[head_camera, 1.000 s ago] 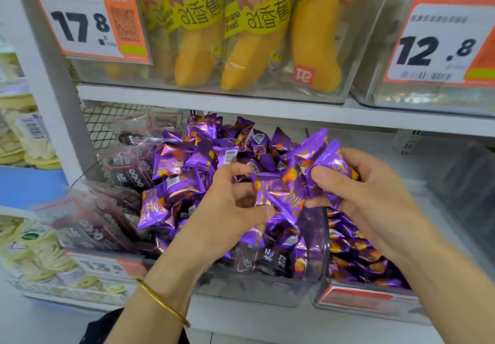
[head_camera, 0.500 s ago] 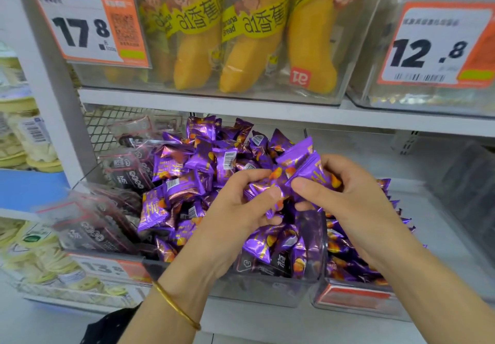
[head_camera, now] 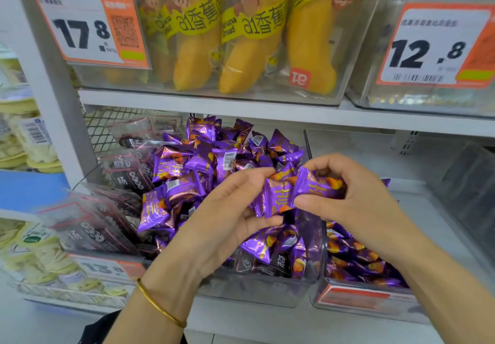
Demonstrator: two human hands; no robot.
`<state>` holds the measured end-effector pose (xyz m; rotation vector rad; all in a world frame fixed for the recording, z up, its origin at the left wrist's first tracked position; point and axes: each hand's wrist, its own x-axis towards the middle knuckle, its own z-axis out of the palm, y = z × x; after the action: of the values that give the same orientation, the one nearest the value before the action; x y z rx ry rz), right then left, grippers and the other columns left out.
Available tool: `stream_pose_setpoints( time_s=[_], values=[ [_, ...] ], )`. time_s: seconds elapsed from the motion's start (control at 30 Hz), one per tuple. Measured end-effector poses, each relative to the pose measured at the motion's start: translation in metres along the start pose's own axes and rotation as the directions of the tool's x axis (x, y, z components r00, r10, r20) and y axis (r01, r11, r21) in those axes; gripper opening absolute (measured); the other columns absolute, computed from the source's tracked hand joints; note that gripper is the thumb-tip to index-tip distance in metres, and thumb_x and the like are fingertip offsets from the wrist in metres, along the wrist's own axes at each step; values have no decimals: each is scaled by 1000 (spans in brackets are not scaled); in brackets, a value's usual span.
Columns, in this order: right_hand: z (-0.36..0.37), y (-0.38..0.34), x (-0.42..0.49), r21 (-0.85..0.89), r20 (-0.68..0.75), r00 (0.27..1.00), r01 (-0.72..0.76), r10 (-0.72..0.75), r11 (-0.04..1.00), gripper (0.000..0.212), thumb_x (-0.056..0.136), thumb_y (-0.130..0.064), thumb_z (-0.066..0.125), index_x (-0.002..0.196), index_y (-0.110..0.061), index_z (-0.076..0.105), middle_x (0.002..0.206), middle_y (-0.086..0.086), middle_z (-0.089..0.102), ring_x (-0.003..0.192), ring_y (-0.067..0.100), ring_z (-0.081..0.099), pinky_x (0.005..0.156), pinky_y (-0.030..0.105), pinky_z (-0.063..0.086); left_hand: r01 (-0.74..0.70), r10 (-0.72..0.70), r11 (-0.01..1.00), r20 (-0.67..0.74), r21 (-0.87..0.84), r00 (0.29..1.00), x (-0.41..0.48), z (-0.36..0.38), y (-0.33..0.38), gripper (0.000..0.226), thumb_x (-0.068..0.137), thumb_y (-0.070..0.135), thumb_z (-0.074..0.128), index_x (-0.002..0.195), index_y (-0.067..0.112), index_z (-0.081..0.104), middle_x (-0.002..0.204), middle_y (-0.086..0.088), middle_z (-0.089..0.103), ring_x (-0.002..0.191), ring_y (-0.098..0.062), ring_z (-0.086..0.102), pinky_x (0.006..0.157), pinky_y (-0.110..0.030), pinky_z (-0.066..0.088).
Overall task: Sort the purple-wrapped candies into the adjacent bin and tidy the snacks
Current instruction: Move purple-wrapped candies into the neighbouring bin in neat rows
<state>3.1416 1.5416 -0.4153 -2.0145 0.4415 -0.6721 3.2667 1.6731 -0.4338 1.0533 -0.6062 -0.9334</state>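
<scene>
Candies (head_camera: 277, 199) above clear bin wall (head_camera: 314, 240)

glossy foil candy wrappers (head_camera: 174, 166); clear smooth plastic bins (head_camera: 257, 290); shiny gold metal bangle (head_camera: 158, 307).

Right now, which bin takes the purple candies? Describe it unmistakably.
Find the 12.8 price tag on the upper shelf; drop to the shelf below. The clear bin there, under the right hand, holds only purple candies, unlike the heaped mixed bin leftward.

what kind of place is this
Probably a shop's snack aisle: orange price tags on clear bins, white shelving, and loose purple-wrapped candies heaped in bulk.
</scene>
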Motion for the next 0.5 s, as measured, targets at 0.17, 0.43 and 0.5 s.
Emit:
stream_pose_setpoints(
  time_s=[0.17, 0.43, 0.5],
  values=[
    [8, -3, -4, -108, -25, 998, 51, -54, 993, 39, 71, -26, 77, 102, -35, 54, 99, -18, 56, 92, -7, 54, 76, 9, 43, -85, 90, 992, -53, 92, 994, 1, -1, -4, 38, 66, 15, 65, 104, 14, 63, 98, -7, 66, 72, -10, 64, 61, -21, 53],
    [5, -7, -7, 22, 47, 998, 51, -52, 998, 18, 76, -24, 67, 86, -31, 53, 65, -20, 55, 51, 2, 43, 51, 10, 35, -131, 147, 984, -127, 123, 981, 5, -4, -8, 22, 82, 6, 64, 101, 18, 66, 125, -16, 54, 90, -20, 61, 68, -26, 54],
    [4, -5, -7, 5, 114, 992, 48, -48, 999, 20, 77, -19, 68, 86, -32, 55, 68, -19, 56, 51, 2, 44, 52, 10, 34, -145, 160, 981, -107, 130, 981, 4, -4, -8, 25, 82, 5, 66, 104, 16, 65, 119, -15, 58, 90, -22, 63, 71, -29, 55]
  ],
)
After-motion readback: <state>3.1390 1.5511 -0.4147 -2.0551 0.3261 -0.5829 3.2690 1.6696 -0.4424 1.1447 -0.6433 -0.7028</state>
